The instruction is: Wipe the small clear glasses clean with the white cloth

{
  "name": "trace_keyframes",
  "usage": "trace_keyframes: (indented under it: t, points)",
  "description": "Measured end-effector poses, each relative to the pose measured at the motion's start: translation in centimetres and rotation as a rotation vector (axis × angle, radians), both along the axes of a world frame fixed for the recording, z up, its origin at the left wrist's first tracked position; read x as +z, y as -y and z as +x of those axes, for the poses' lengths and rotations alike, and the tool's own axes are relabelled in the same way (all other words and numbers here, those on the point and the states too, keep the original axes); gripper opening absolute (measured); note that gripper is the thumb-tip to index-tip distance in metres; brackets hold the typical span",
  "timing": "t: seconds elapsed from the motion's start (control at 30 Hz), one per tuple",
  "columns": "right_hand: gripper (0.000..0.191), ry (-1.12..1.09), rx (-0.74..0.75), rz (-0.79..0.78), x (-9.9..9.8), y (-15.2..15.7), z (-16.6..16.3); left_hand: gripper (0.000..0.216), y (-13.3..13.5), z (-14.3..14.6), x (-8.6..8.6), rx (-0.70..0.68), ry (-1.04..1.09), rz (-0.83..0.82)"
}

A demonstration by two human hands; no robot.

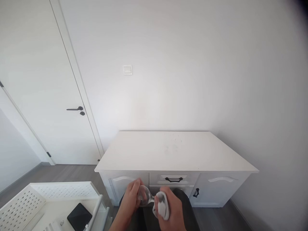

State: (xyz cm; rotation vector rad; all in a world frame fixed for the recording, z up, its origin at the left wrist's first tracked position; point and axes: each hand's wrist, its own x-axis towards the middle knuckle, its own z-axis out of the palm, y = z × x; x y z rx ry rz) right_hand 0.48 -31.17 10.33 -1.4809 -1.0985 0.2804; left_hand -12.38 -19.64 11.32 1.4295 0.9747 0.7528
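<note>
Low in front of me, over my lap, a clear stemmed glass [144, 196] lies on its side, its bowl toward the left. The fingers of my left hand [131, 197] are wrapped round the bowl. My right hand [172, 207] is closed on a white cloth [163, 210], which covers the foot end of the glass. The short stem shows between the two hands. The cloth hides most of the foot, so its shape cannot be made out.
A white cabinet [149, 154] with dark handles stands ahead against the wall, faint marks on its top. At lower left is a white cart [69, 186] with perforated sides, holding a black tablet-like device [79, 217]. A closed door [48, 112] stands behind, left.
</note>
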Motion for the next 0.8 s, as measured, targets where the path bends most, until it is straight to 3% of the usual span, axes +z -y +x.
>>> trace_keyframes:
  t: [0.03,0.1,0.23,0.3,0.37,0.43,0.47,0.53,0.67,0.73,0.8]
  points:
    - [0.019,0.126,0.054,-0.001,0.1,0.2,0.3,0.054,-0.3,0.1,0.0,-0.046,-0.02,-0.099]
    - [0.016,0.222,0.15,-0.085,0.3,0.4,1.1,0.054,-1.0,-0.1,0.2,-0.098,-0.048,-0.135]
    - [0.031,-0.072,0.274,-0.315,0.3,-0.5,3.2,0.047,-2.6,-2.3,1.2,0.041,-0.122,0.252]
    - [0.041,-0.39,0.197,-0.345,-0.3,-1.1,4.2,0.044,-3.0,-3.3,1.5,0.124,-0.241,0.457]
    - [0.054,-0.682,0.014,-0.307,-1.1,-1.6,4.8,0.038,-2.8,-3.6,1.5,0.167,-0.397,0.578]
    - [0.063,-0.751,-0.13,-0.214,-1.6,-1.6,4.7,0.032,-2.2,-3.2,0.9,0.167,-0.537,0.661]
    - [0.063,-0.686,-0.131,-0.165,-1.6,-1.5,4.5,0.029,-1.7,-2.8,0.6,0.149,-0.579,0.705]
    - [0.059,-0.455,0.065,-0.121,-1.1,-1.1,3.7,0.023,-0.5,-1.8,-0.1,0.105,-0.601,0.787]
    - [0.049,-0.149,0.738,-0.265,0.4,-0.5,2.3,0.024,1.2,-0.4,-0.3,0.036,-0.61,0.882]
    - [0.037,-0.19,0.833,-0.345,0.5,-0.6,1.9,0.027,1.5,-0.1,-0.2,0.005,-0.596,0.902]
    - [0.018,-0.262,0.783,-0.398,0.0,-1.0,1.6,0.026,1.5,0.0,0.0,-0.021,-0.545,0.927]
